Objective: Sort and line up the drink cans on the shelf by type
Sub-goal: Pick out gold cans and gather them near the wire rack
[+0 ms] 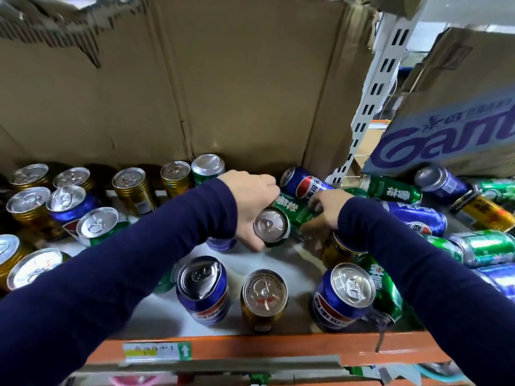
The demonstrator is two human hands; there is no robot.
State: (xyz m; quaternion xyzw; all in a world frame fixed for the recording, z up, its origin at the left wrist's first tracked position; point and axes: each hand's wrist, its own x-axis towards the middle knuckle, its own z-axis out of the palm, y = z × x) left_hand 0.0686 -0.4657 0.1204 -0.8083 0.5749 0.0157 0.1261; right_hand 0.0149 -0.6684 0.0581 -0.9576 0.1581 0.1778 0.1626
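1. Shelf (281, 259): carries mixed cans (202, 291) in gold, blue and green, some standing, some lying.
2. Green can (296, 214): lies on its side mid-shelf, silver top toward the camera. Probably light, stiff, slick and easily dented, so best held round the body.
3. Left hand (248, 201): grip clamped round its top end.
4. Right hand (328, 210): grip curled on its far end.
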